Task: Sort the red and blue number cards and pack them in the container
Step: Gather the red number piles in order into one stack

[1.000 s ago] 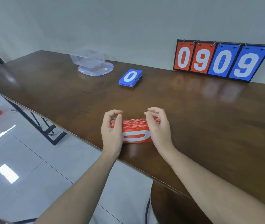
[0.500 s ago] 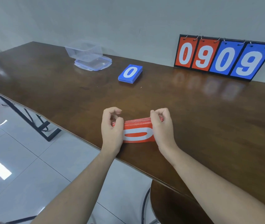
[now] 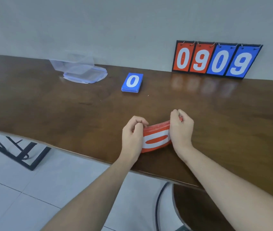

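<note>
Both the left hand (image 3: 133,136) and right hand (image 3: 181,129) curl fingers round the ends of the red number-card stack (image 3: 156,139) standing on edge near the brown wooden table's (image 3: 66,110) front edge, so uneven squeezing may splay the cards floorward.

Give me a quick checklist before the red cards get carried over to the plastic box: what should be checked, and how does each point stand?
1. Left hand grips its end of the red card stack: ok.
2. Right hand grips the other end: ok.
3. Stack squared up: not ok, it bows upward and its edges fan.
4. Clear container open: ok, it sits on its lid.
5. Container empty: cannot tell, blurred.
6. Blue card stack lies apart on the table: ok.
</note>
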Demonstrator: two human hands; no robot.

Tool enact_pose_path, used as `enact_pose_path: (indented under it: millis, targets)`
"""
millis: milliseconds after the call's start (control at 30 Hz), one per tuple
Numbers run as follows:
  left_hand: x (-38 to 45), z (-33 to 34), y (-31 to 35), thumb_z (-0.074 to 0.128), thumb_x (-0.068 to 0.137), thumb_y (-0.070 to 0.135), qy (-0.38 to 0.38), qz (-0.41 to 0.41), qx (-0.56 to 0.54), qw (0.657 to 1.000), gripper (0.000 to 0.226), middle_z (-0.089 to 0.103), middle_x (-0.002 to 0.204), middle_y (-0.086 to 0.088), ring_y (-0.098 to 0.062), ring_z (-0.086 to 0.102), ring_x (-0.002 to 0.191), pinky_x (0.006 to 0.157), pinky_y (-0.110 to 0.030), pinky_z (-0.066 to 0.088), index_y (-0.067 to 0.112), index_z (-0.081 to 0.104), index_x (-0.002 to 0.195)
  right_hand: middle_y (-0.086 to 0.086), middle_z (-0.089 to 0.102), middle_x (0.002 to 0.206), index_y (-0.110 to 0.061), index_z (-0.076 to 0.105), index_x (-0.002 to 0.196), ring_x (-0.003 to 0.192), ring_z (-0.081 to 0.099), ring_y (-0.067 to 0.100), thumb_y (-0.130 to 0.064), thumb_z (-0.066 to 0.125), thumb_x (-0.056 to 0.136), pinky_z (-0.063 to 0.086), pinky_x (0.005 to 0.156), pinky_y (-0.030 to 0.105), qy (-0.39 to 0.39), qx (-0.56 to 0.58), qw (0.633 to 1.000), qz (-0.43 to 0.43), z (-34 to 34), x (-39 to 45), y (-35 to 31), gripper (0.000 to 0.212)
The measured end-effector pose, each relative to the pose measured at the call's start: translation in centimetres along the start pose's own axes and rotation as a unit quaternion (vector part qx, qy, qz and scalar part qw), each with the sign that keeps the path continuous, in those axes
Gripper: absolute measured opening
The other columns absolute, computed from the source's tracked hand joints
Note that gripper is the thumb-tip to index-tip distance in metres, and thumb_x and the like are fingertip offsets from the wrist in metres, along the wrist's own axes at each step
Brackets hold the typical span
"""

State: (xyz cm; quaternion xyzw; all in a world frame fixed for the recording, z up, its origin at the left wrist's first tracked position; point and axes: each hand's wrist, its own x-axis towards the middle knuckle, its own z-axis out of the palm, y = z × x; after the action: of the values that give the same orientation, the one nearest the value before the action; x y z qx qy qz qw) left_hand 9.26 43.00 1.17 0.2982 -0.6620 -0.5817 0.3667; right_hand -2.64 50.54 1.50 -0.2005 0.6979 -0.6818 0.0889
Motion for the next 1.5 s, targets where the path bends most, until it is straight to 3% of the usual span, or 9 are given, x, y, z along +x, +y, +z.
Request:
enact_pose_path:
  millis: [100, 333, 500, 700, 900, 1067, 1167, 1367, 1500]
  targets:
    - [0.8, -2.8, 0.9, 0.055, 0.101, 0.023, -0.064, 0.010, 0.062, 0.996, 0.008, 0.065, 0.091, 0.013, -0.004, 0.066, 0.086, 0.064, -0.020, 0.053, 0.025, 0.062, 0.105, 0.000, 0.047, 0.057, -0.015, 0.040, 0.061, 0.058, 0.055, 0.010, -0.035, 0.052, 0.095, 0.045, 0.059, 0.034, 0.046, -0.091, 0.992, -0.069, 1.9, 0.9, -1.7, 0.042]
    - [3.0, -6.5, 3.0, 0.052, 0.098, 0.053, -0.284, 0.022, 0.243, 0.927, 0.055, 0.052, 0.127, 0.017, -0.015, 0.062, 0.110, 0.092, -0.029, 0.056, 0.036, 0.031, 0.146, -0.012, 0.060, 0.070, -0.024, 0.055, 0.080, 0.067, 0.061, 0.010, -0.044, 0.053, 0.098, 0.045, 0.064, 0.019, 0.005, -0.319, 0.924, -0.211, 6.6, 0.7, -6.2, 0.027]
    - [4.2, -6.7, 2.3, 0.054, 0.099, 0.049, -0.250, -0.049, 0.088, 0.963, 0.037, 0.061, 0.122, 0.012, -0.014, 0.067, 0.104, 0.088, -0.028, 0.058, 0.035, 0.040, 0.131, -0.018, 0.062, 0.095, -0.036, 0.051, 0.109, 0.092, 0.062, 0.007, -0.051, 0.054, 0.097, 0.050, 0.077, 0.023, -0.058, -0.248, 0.955, -0.151, 7.5, 2.0, -7.1, 0.019]
    - [8.5, -4.8, 1.1, 0.057, 0.100, 0.043, -0.120, -0.152, -0.050, 0.980, 0.034, 0.063, 0.119, 0.013, -0.014, 0.066, 0.104, 0.087, -0.031, 0.058, 0.035, 0.044, 0.131, -0.006, 0.053, 0.138, -0.030, 0.029, 0.150, 0.110, 0.061, 0.015, -0.056, 0.044, 0.100, 0.054, 0.088, 0.030, -0.197, -0.086, 0.962, 0.166, 7.6, 3.6, -4.7, 0.058]
    - [14.9, -0.1, 1.3, 0.049, 0.103, 0.043, -0.095, -0.145, 0.063, 0.983, 0.047, 0.054, 0.130, 0.007, -0.015, 0.056, 0.111, 0.095, -0.034, 0.049, 0.027, 0.036, 0.146, -0.001, 0.045, 0.150, -0.025, 0.020, 0.156, 0.130, 0.051, 0.024, -0.040, 0.040, 0.107, 0.047, 0.099, 0.036, -0.146, -0.116, 0.972, 0.140, 9.2, 9.0, -3.0, 0.055]
    - [19.4, 3.3, 1.1, 0.050, 0.101, 0.047, -0.141, -0.144, 0.134, 0.970, 0.060, 0.050, 0.140, 0.003, -0.013, 0.053, 0.110, 0.090, -0.027, 0.045, 0.021, 0.029, 0.152, -0.002, 0.057, 0.133, -0.026, 0.044, 0.143, 0.102, 0.058, 0.015, -0.031, 0.049, 0.105, 0.052, 0.085, 0.032, -0.105, -0.041, 0.978, 0.177, 8.4, 15.4, -1.8, 0.039]
    - [21.8, 4.5, 0.9, 0.055, 0.100, 0.039, -0.115, -0.097, 0.203, 0.967, 0.066, 0.049, 0.135, 0.002, -0.015, 0.054, 0.115, 0.096, -0.031, 0.052, 0.024, 0.024, 0.156, -0.003, 0.052, 0.136, -0.027, 0.040, 0.147, 0.114, 0.055, 0.018, -0.034, 0.050, 0.105, 0.051, 0.094, 0.037, -0.070, -0.071, 0.981, 0.169, 8.1, 19.4, -1.1, 0.044]
    - [24.2, 3.4, 0.5, 0.058, 0.098, 0.017, -0.056, 0.009, 0.268, 0.962, 0.035, 0.051, 0.122, 0.007, -0.010, 0.054, 0.089, 0.067, -0.011, 0.042, 0.024, 0.051, 0.132, 0.003, 0.047, 0.150, -0.023, 0.033, 0.152, 0.132, 0.051, 0.028, -0.032, 0.047, 0.105, 0.047, 0.104, 0.046, -0.063, -0.179, 0.971, 0.144, 10.2, 24.3, 0.9, 0.050]
    - [26.3, 1.4, -0.1, 0.057, 0.097, 0.020, -0.076, 0.036, 0.313, 0.946, 0.027, 0.048, 0.125, 0.010, -0.010, 0.058, 0.084, 0.068, -0.015, 0.043, 0.027, 0.056, 0.123, 0.008, 0.047, 0.150, -0.017, 0.036, 0.150, 0.136, 0.045, 0.031, -0.038, 0.045, 0.104, 0.042, 0.108, 0.045, -0.057, -0.349, 0.925, 0.138, 10.6, 25.2, 3.1, 0.052]
